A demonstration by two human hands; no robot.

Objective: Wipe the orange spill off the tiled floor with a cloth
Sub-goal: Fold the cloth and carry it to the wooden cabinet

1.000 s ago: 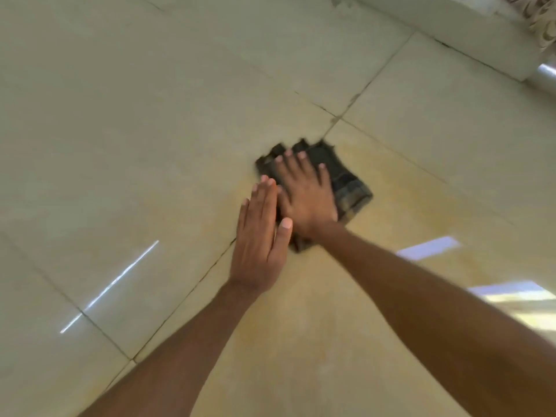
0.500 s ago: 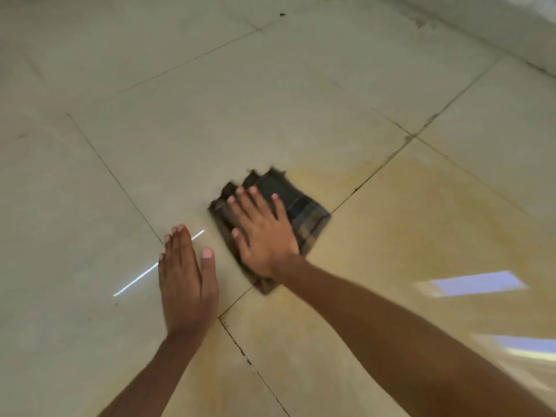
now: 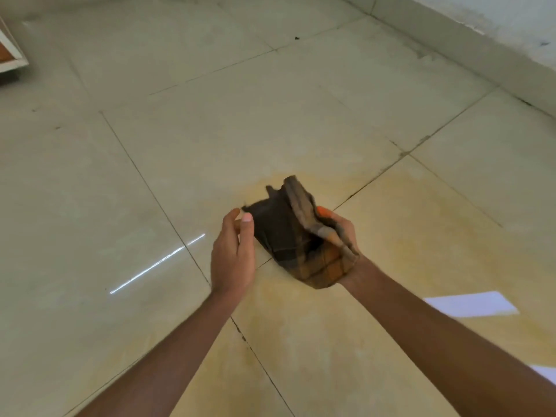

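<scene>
A dark checked cloth (image 3: 293,236), stained orange along its underside, is lifted off the tiled floor (image 3: 210,121). My right hand (image 3: 341,233) grips it from underneath on the right, mostly hidden by the fabric, with an orange-stained fingertip showing. My left hand (image 3: 233,254) is right beside the cloth's left edge, fingers curled, thumb and forefinger at the cloth's corner; whether they pinch it is unclear. The orange spill (image 3: 406,236) is a faint yellow-orange film spread over the tiles under and to the right of my hands.
A wall base (image 3: 469,46) runs along the far right. A white furniture corner (image 3: 12,52) stands at the far left. Bright window reflections (image 3: 469,303) lie on the floor at the right. Dark grout lines cross under my hands.
My right hand pressed the cloth flat on the floor; now it has picked it up, underside showing. My left hand left the floor and came to the cloth's edge.
</scene>
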